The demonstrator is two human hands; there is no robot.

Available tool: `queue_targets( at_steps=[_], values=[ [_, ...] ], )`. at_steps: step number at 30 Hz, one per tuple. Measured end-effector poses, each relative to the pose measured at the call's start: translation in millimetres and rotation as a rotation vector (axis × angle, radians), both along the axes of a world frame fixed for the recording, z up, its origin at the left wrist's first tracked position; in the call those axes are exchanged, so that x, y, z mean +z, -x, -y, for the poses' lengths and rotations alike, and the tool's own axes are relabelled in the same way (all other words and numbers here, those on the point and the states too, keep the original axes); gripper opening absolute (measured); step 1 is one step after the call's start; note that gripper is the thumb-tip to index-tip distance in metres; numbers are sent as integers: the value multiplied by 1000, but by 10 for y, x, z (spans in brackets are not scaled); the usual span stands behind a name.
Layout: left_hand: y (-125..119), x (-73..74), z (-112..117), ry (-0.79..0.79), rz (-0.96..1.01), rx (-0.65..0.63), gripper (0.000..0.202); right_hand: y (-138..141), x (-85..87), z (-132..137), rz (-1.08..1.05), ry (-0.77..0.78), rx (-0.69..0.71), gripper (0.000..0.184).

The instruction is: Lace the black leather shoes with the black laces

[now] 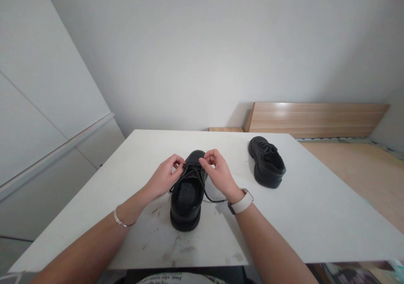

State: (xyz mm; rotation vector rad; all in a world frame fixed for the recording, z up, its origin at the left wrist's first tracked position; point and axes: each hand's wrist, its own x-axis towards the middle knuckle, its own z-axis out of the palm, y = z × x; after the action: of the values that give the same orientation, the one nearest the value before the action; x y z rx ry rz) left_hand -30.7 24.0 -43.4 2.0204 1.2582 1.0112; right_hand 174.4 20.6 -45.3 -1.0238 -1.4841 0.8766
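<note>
A black lace-up shoe [186, 216] stands upright on the white table, its heel toward me and its toe pointing away. My left hand [167, 174] is at the left side of the lacing, thumb and fingers pinched on the black shoelace [210, 199]. Opposite it, my right hand [217, 170] pinches at the lace on the right side, near the front eyelets. Loose lace hangs over the shoe's opening, and one length trails onto the table at the right. The fingertips partly hide where the lace passes through the eyelets.
A second black shoe [268, 166], its lace tied, stands farther right on the white table [315, 216]. Dark smudges mark the tabletop near me. Beyond the table are a grey wall, a wooden headboard [315, 118] and a bed base at right, and white cabinet doors [47, 107] at left.
</note>
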Motion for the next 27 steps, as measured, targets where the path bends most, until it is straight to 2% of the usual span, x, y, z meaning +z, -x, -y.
queue_targets(
  at_steps=[2, 5, 7, 9, 10, 12, 15, 17, 19, 22, 24, 25, 27],
  values=[
    [7, 46, 1, 2, 28, -7, 14, -55, 46, -5, -176, 83, 85, 31],
    [49, 134, -9, 133, 193, -76, 14, -135, 107, -14, -381, 154, 166, 39],
    [100, 189, -28, 251, 357, -117, 22, -186, 133, -27, -462, 142, 177, 43],
    [166, 228, -59, 307, 476, -119, 30, -248, 148, -42, -432, 81, 144, 43],
    [204, 241, -77, 305, 494, -105, 32, -285, 154, -46, -356, 26, 97, 41],
    [286, 254, -109, 222, 414, -45, 32, -369, 167, -44, -62, -123, -43, 32],
    [401, 265, -115, -72, 17, 112, 19, -484, 198, -12, 474, -354, -247, 32],
    [450, 287, -80, -242, -288, 203, 12, -524, 223, 13, 596, -443, -370, 33],
    [476, 326, -29, -326, -495, 268, 14, -528, 247, 27, 488, -467, -510, 26],
    [501, 401, 17, -386, -619, 423, 24, -506, 272, 12, 85, -381, -627, 26],
    [528, 452, 17, -387, -609, 543, 28, -508, 277, -11, -206, -266, -597, 28],
    [543, 479, 17, -364, -566, 562, 30, -516, 278, -17, -303, -196, -556, 28],
    [568, 544, 44, -275, -420, 486, 31, -535, 285, 2, -315, -54, -418, 27]
  ],
)
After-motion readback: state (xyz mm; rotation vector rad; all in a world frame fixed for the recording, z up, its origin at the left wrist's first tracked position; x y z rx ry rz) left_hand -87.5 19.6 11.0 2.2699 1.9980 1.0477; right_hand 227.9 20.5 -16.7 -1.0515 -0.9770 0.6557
